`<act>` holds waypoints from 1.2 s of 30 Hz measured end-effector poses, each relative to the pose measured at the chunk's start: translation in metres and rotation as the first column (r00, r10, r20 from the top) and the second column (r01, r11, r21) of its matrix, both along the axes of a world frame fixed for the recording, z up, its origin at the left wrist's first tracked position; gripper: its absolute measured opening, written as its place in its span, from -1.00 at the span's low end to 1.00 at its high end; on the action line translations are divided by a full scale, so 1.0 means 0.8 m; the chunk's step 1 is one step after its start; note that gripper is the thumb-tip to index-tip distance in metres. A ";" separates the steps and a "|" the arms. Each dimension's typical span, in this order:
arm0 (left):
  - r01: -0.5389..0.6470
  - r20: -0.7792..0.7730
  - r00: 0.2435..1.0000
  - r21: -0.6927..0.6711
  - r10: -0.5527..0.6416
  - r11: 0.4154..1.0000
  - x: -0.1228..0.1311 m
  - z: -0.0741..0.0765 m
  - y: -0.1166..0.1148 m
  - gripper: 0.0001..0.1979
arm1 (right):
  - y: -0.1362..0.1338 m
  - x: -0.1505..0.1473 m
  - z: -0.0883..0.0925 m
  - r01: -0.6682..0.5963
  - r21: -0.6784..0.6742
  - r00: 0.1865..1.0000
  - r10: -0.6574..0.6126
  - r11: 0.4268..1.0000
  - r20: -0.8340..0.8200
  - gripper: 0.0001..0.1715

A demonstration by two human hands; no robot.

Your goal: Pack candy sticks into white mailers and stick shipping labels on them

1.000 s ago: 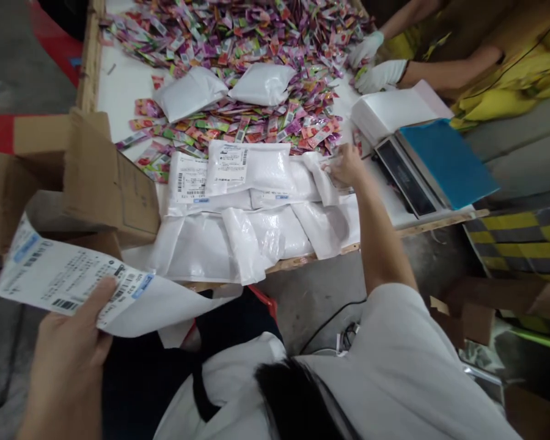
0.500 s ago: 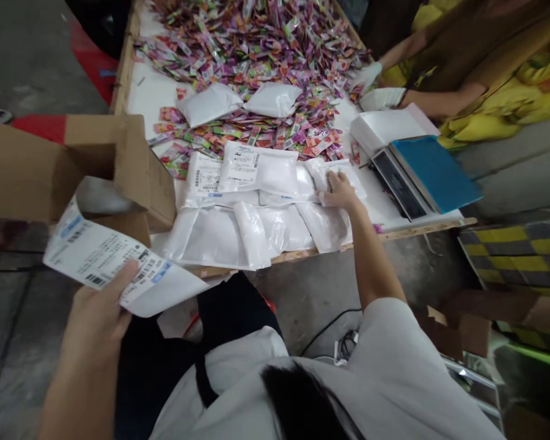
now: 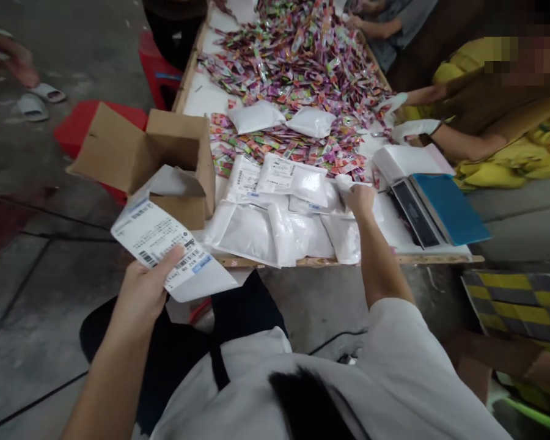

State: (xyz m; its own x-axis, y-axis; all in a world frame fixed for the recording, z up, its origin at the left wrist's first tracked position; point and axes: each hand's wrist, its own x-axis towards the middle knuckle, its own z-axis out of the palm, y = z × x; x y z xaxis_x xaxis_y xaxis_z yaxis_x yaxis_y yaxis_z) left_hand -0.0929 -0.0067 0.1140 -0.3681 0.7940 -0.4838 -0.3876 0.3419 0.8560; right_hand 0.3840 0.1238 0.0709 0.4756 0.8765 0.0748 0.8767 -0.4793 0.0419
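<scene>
My left hand is closed on a curled white shipping label sheet, thumb on top, near the cardboard box. The sheet carries printed text, barcodes and a blue mark. At the right end of a group of white mailer bags, my right hand is closed on a white mailer bag; its fingertips are partly hidden. Beside it lie filled bags with printed labels, such as one labelled mailer bag on top. Plain mailer bags overlap along the table's front edge.
An open cardboard box stands at the table's left. Colourful small sachets are heaped behind two white pouches. At right are a scale with a blue plate, and a co-worker's gloved hands. Red stools stand left.
The view has shifted, so the table sits further right. My right hand's fingers have gone from spread over the bag to curled closed on it. My left hand keeps the label sheet.
</scene>
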 end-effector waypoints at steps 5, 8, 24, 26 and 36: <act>0.173 -0.066 0.983 0.065 -0.169 0.983 -0.011 -0.007 -0.006 -0.53 | 0.030 -0.042 0.049 -0.064 0.112 0.996 0.070 0.992 -0.048 -0.65; 0.305 -0.114 0.948 0.041 -0.298 0.952 -0.018 -0.005 -0.010 -0.54 | -0.003 -0.128 0.078 -0.147 0.394 0.970 0.210 0.907 -0.123 -0.65; 0.231 0.215 0.955 -0.107 -0.205 0.967 -0.032 0.001 -0.009 -0.60 | -0.188 -0.393 0.042 -0.597 0.781 -0.011 0.972 0.183 -0.237 -0.70; 0.200 0.212 0.962 -0.115 -0.173 0.973 -0.018 0.007 -0.008 -0.68 | -0.202 -0.386 0.044 -0.585 0.790 0.104 0.982 0.187 -0.155 -0.70; 0.069 0.155 0.986 -0.071 -0.057 0.995 0.016 0.010 -0.013 -0.67 | -0.225 -0.362 0.029 -0.406 0.765 0.160 0.863 0.500 -0.479 -0.74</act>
State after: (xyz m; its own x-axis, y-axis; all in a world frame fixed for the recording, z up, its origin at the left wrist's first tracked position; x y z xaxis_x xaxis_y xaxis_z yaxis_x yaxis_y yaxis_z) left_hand -0.0799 -0.0172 0.1218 -0.2353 0.7722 -0.5902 -0.4874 0.4316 0.7591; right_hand 0.0941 -0.0561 0.0937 -0.2128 0.8540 0.4748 0.3723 0.5201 -0.7687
